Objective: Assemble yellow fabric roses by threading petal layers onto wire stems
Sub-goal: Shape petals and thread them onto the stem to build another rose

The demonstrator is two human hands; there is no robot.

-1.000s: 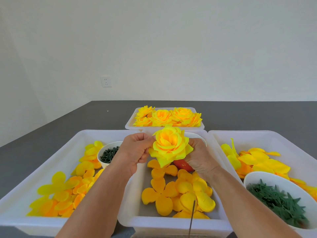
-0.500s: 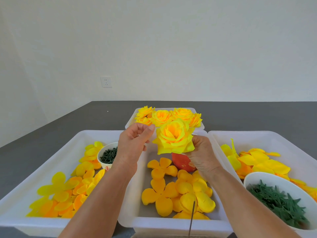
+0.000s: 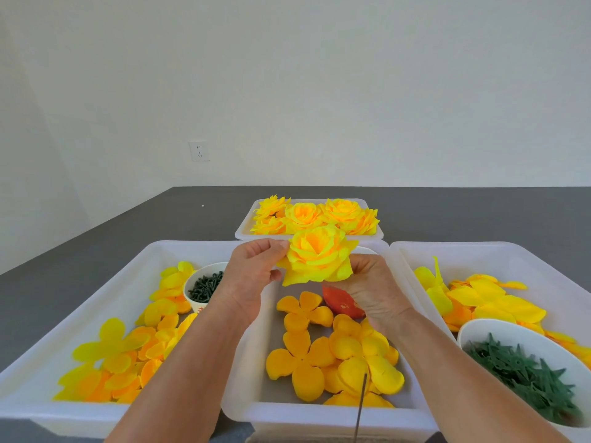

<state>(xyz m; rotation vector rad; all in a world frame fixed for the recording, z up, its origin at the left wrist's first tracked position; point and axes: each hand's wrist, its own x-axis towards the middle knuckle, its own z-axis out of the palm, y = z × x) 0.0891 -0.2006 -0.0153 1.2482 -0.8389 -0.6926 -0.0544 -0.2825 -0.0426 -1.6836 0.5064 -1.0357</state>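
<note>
Grey table under a plain white wall carries the white trays, and above the middle tray of orange petal layers the nearly finished yellow rose is held up in the air. Right hand is curled under the rose and seems to grip its base, though the grip itself is hidden, while the left hand pinches an outer petal with thumb and fingers. I judge that this step is shaping the petals, and the next move probably calls for placing the rose with the finished roses in the far tray.
</note>
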